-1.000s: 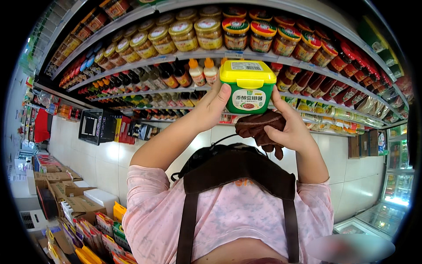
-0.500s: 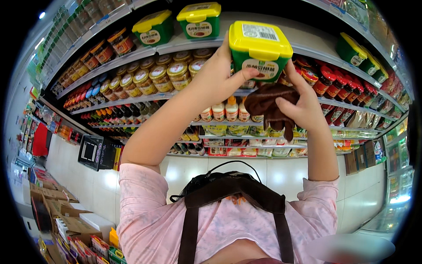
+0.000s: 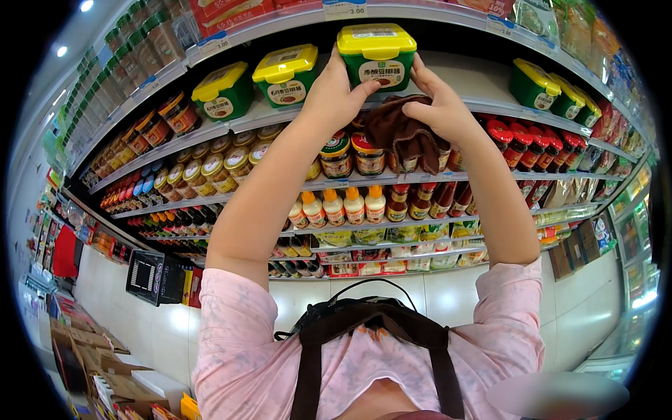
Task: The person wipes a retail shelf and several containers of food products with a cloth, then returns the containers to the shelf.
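Left hand (image 3: 338,94) and right hand (image 3: 435,105) grip green yellow-lidded plastic tub (image 3: 376,56) at upper shelf (image 3: 483,105); right also clutches brown cloth (image 3: 402,136) below tub

A green rectangular plastic tub with a yellow lid (image 3: 376,54) — upright at twelve o'clock, on the shelf edge; a brown crumpled cloth (image 3: 402,136) hangs just below.

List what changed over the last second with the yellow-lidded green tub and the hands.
Both hands carried the green tub upward from chest-front height to the upper shelf, beside two matching tubs. The left hand still grips its left side; the right hand still steadies the right side while keeping hold of the brown cloth.
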`<state>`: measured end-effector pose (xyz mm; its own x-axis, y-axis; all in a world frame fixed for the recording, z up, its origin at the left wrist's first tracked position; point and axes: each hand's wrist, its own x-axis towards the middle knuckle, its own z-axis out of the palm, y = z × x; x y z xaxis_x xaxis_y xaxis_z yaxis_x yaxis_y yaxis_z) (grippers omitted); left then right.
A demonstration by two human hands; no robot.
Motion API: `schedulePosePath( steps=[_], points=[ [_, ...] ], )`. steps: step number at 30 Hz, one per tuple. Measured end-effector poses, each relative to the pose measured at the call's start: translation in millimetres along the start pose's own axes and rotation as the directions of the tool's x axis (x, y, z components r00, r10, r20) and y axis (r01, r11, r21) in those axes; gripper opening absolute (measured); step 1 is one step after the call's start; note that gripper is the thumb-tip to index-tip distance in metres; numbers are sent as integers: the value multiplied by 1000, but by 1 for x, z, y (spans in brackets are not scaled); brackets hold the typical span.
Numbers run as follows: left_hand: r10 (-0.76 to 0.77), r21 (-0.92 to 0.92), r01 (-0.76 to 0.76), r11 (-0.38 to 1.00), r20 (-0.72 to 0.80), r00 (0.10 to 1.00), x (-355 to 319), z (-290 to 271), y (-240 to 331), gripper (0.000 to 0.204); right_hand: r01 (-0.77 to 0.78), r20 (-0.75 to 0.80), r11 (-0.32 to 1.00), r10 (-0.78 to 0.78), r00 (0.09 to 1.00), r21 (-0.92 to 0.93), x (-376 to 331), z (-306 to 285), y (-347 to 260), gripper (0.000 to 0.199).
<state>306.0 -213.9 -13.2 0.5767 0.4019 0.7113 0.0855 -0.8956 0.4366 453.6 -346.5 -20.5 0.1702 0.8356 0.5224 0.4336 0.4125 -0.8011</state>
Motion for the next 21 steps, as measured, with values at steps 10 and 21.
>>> schedulePosePath(
  steps=[10,21],
  points=[
    [-147,154,148,977,-17,989,0,15,-11,61,-158,77,987,160,984,-27,21,-6,25,84],
    [-205,284,222,933,-87,975,-1,21,-1,58,-132,119,986,145,982,-104,19,-13,35,83]
  ],
)
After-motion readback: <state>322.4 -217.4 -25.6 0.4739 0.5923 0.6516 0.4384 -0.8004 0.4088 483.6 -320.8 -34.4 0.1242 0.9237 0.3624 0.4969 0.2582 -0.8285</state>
